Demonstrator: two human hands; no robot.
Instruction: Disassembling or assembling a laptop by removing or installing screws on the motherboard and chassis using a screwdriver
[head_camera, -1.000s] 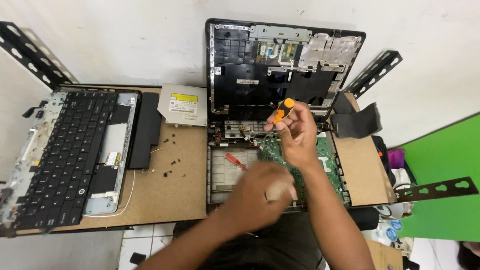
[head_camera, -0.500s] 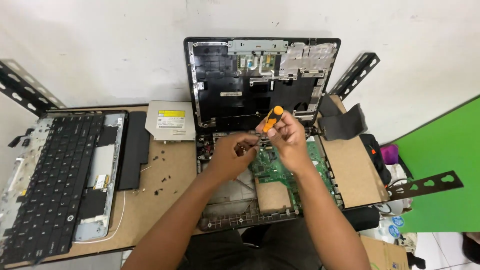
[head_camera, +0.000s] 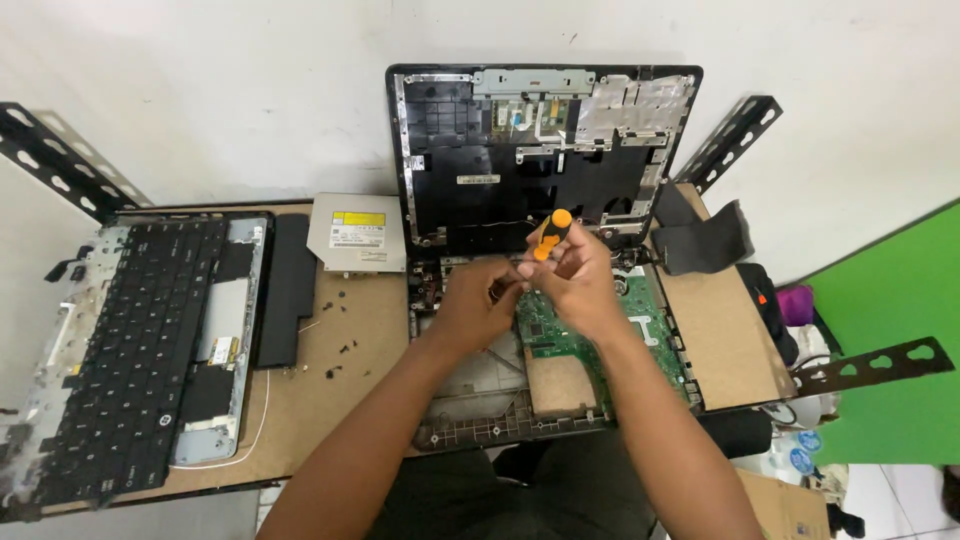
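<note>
An opened laptop base (head_camera: 470, 425) lies in front of me, its green circuit board (head_camera: 650, 325) exposed. The stripped lid panel (head_camera: 480, 170) stands upright behind it against the wall. My right hand (head_camera: 575, 280) grips a screwdriver with an orange and black handle (head_camera: 550, 232), pointing down at the rear of the base near the hinge. My left hand (head_camera: 475, 300) rests right beside it with fingers pinched at the screwdriver's tip; whether it holds a small part is hidden.
A removed keyboard and palm-rest assembly (head_camera: 130, 350) lies at the left of the brown board (head_camera: 340, 400). An optical drive (head_camera: 357, 232) sits behind it, with loose black screws (head_camera: 345, 350) scattered nearby. Perforated metal brackets (head_camera: 870, 365) stick out at both sides. A black pouch (head_camera: 710, 240) lies right.
My left hand has risen from the lower part of the base to meet the right hand at the screwdriver tip. The view has shifted so the laptop sits more central.
</note>
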